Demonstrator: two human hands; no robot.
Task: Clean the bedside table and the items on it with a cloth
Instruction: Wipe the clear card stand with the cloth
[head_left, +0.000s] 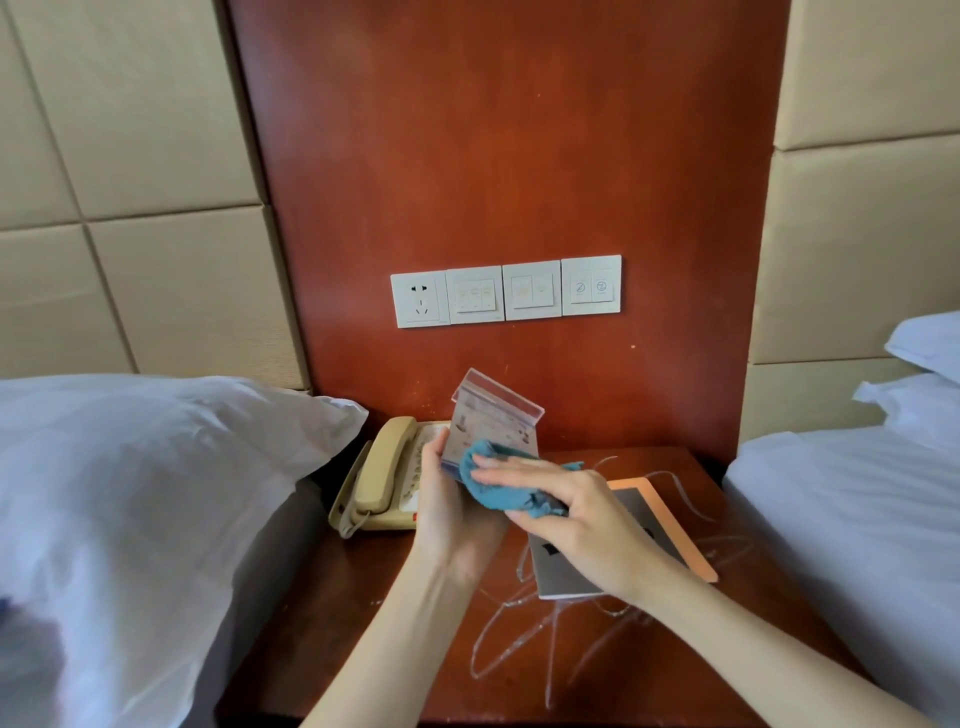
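Two hands engaged above the bedside table (363, 613): left hand (447, 512) grasps the acrylic card stand (493, 423) by its lower edge, right hand (550, 501) presses the blue cloth (491, 480) flat against it; advise firm backing, light strokes.

- Soft, even daylight fills the room; nothing is dim.
- Pale curved glare streaks lie across the glossy bedside table (597, 670).
- The wood wall panel (509, 156) shows a gentle sheen.
- The wide lens bows the padded wall panels (130, 130) at the edges.
- The pillow (130, 493) at lower left is blurred, with a dark smudge.
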